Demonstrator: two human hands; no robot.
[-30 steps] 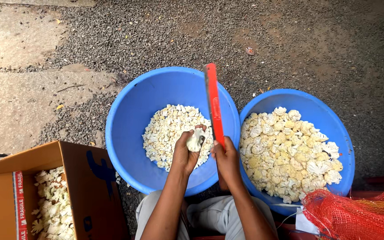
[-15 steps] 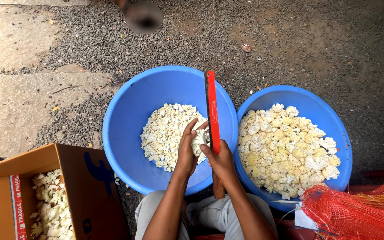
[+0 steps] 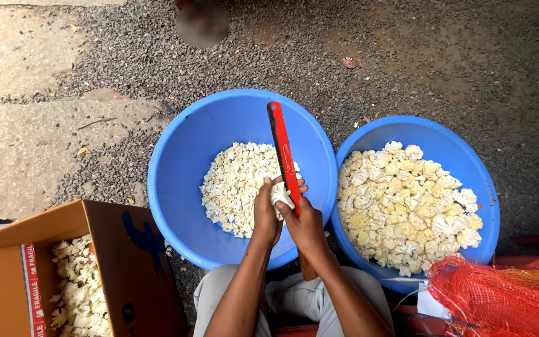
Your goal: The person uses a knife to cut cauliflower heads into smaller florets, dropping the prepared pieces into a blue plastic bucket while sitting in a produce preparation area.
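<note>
While both hands pinch one cauliflower floret (image 3: 280, 195) vs the upright red blade (image 3: 284, 156), left hand (image 3: 266, 215) & right hand (image 3: 307, 228) sit over the left blue tub (image 3: 176, 187), so cut bits drop in.

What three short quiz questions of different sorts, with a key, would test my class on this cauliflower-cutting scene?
1. True or false: the red upright blade stands over the left blue tub.
2. Multiple choice: the left hand and right hand together hold a) a whole onion b) a cauliflower piece c) a knife handle.
3. Short answer: which container holds the larger florets, the left blue tub or the right blue tub?

Key
1. True.
2. b; both hands press it against the blade.
3. The right blue tub; the left one holds finer bits. A cardboard box at lower left also holds florets.
</note>
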